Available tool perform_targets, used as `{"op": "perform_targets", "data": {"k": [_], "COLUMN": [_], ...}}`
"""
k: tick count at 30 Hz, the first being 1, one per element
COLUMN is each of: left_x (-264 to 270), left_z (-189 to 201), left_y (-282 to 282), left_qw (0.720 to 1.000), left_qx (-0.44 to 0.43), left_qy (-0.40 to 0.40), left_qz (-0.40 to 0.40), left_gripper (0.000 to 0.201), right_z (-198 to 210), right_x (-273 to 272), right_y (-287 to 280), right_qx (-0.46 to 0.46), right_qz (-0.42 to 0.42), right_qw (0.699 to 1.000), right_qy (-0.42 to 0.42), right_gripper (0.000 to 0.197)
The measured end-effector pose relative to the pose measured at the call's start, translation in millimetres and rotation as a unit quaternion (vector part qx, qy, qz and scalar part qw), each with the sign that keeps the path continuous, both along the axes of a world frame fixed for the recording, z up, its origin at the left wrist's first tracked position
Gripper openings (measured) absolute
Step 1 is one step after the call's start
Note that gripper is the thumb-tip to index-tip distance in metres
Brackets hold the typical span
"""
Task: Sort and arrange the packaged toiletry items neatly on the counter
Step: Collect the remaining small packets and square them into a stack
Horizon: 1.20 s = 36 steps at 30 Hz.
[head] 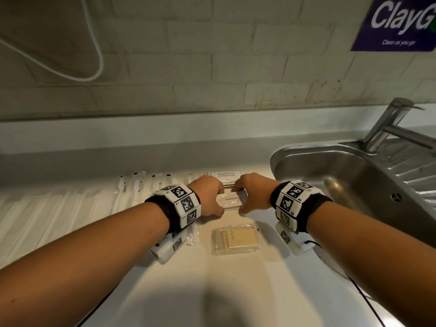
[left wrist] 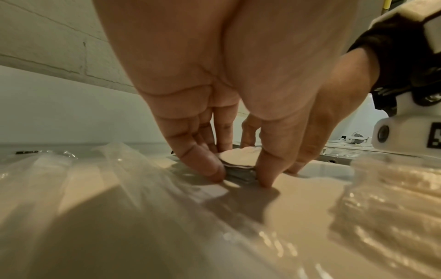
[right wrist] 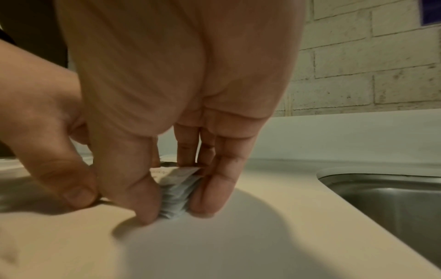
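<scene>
Toothpaste sachet stack (head: 232, 202) sits pinched between left hand (head: 207, 194) and right hand (head: 256, 194).

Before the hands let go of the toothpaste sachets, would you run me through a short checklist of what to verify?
1. Left hand holds the left end of the toothpaste stack: ok.
2. Right hand holds the right end: ok.
3. Stack rests on the counter: ok, seen in both wrist views.
4. Sachet edges flush: not ok, the edges look fanned in the right wrist view.
5. Stack apart from the shampoo sachets behind: cannot tell, the hands hide the gap.
6. Stack apart from the clear packet in front: ok.
</scene>
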<state>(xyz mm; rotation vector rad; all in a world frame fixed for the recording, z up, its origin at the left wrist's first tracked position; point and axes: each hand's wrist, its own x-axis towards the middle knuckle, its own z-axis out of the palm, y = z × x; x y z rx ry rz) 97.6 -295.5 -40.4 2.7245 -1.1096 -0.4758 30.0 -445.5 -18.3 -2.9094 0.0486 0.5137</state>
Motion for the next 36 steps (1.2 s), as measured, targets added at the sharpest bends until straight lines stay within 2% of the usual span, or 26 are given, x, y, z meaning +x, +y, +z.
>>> {"op": "perform_targets", "data": {"k": [6,10,13,15,17,19,21,24,31,36], "left_x": [-3,-12,-31,-49,-67,-80,-88,-94,-89,-88], "left_z": [12,33,43,42,38,31,24,20,18,13], "left_y": [10,33,46,50,52,51,49,47,38,33], "left_qw": [1.0,0.997,0.996,0.996,0.993,0.993,0.996,0.997,0.999,0.999], "left_qx": [-0.025,-0.074,-0.08,-0.067,-0.056,-0.03,-0.009,-0.01,0.003,0.005], "left_qy": [0.009,0.02,0.039,0.066,0.106,0.11,0.089,0.075,0.052,0.047], "left_qz": [-0.001,0.013,0.01,0.004,0.002,-0.01,-0.014,-0.003,-0.01,-0.018], "left_gripper": [0.058,0.051,0.054,0.062,0.072,0.083,0.091,0.097,0.094,0.073], "right_z": [12,31,40,40,34,26,17,9,9,6], "right_x": [-11,-30,-51,-65,-76,-84,-88,-90,-85,-80], "right_y": [-1,-5,0,9,17,24,31,39,49,55], "right_qx": [0.008,0.022,0.027,0.02,0.019,0.02,0.009,-0.008,-0.033,-0.075], "right_qz": [0.008,0.003,0.012,0.014,0.003,-0.019,-0.027,-0.034,-0.03,0.0], "right_qw": [1.0,0.997,0.999,1.0,0.998,0.996,0.997,0.998,0.999,0.996], "right_qy": [-0.016,-0.071,-0.04,0.01,0.057,0.082,0.073,0.045,0.028,0.047], "right_gripper": [0.066,0.055,0.05,0.059,0.076,0.09,0.095,0.092,0.076,0.064]}}
